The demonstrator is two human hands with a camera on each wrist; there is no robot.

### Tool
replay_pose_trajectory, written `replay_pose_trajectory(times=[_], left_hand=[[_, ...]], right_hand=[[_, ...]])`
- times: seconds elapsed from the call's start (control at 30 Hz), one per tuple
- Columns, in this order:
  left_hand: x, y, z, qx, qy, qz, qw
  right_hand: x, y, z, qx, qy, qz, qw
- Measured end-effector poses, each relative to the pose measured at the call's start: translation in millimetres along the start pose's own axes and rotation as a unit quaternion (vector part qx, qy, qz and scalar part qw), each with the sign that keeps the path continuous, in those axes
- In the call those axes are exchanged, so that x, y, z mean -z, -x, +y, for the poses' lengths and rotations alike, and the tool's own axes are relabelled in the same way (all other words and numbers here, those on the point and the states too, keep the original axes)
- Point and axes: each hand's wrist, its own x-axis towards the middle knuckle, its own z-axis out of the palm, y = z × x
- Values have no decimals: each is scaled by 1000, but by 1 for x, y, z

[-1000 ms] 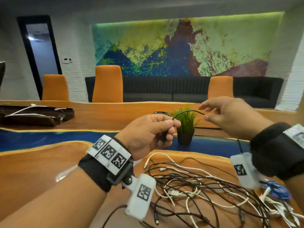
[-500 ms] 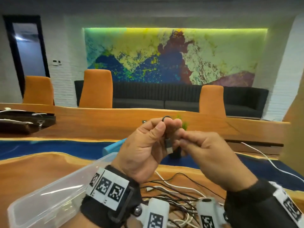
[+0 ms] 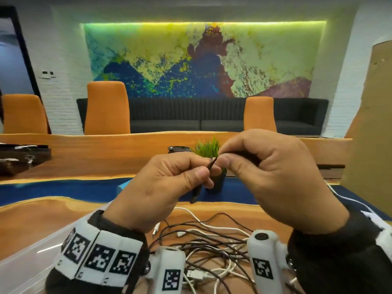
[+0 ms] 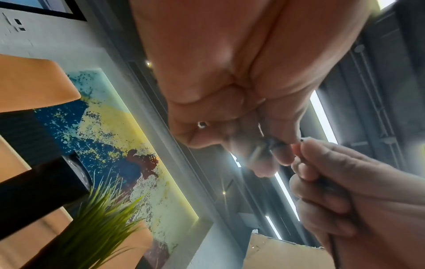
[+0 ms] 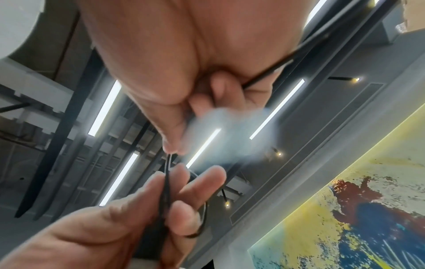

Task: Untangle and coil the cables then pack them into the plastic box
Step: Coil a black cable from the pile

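Both hands are raised in front of me, close together, working a thin black cable [image 3: 212, 163]. My left hand [image 3: 169, 187] pinches folded strands of it, and its dark plug [image 3: 196, 193] hangs below the fingers. My right hand [image 3: 265, 177] pinches the same cable [image 5: 169, 162] just above the left fingers. In the right wrist view a black strand [image 5: 271, 72] also runs out past the right palm. A tangle of black and white cables [image 3: 212, 240] lies on the wooden table below. The clear plastic box [image 3: 27, 262] shows at the lower left.
A small potted grass plant [image 3: 209, 149] stands on the table just behind the hands. A dark tray with white cables [image 3: 23, 154] sits at the far left. Orange chairs [image 3: 107, 107] and a dark sofa line the back. A cardboard sheet [image 3: 373, 115] leans at the right.
The right hand, held apart to the right a second ago, has come in to meet the left. The black cable stretched between them is now folded into short strands.
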Motion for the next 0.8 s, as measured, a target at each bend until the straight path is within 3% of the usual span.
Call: replay_pose_trajectory(times=[0.1,0.17,0.27,0.3,0.37,0.43,0.47,0.6,0.67,0.73,0.8], left_hand=[[-6,1,2,20,27,-32,999],[-11,1,5,28,136,-42,989],[-14,-1,11,18,267,-4,964],[-12,-2,9,10,245,11,970],[-7,-2,3,-17,64,25,997],[-3,-2,0,-27,-103,-11,994],[-2,-1,1,-17,-126,-25,992],[-6,3,9,54,34,-65,996],[-11,4,12,66,141,-95,983],[-15,4,14,51,240,-74,967],[-14,1,16,24,303,-25,952]], right_hand=[[-7,2,12,-37,-10,74,997],[-13,3,19,-82,6,78,994],[-20,7,16,-129,22,-100,986],[-20,7,11,-120,28,-167,978],[-15,6,-2,-71,62,-247,965],[-5,4,-10,-33,63,-229,971],[0,3,-10,-23,49,-186,981],[3,1,3,-9,23,28,999],[-5,3,15,-50,0,69,996],[-12,5,20,-107,7,7,994],[-15,7,16,-144,24,-131,981]])
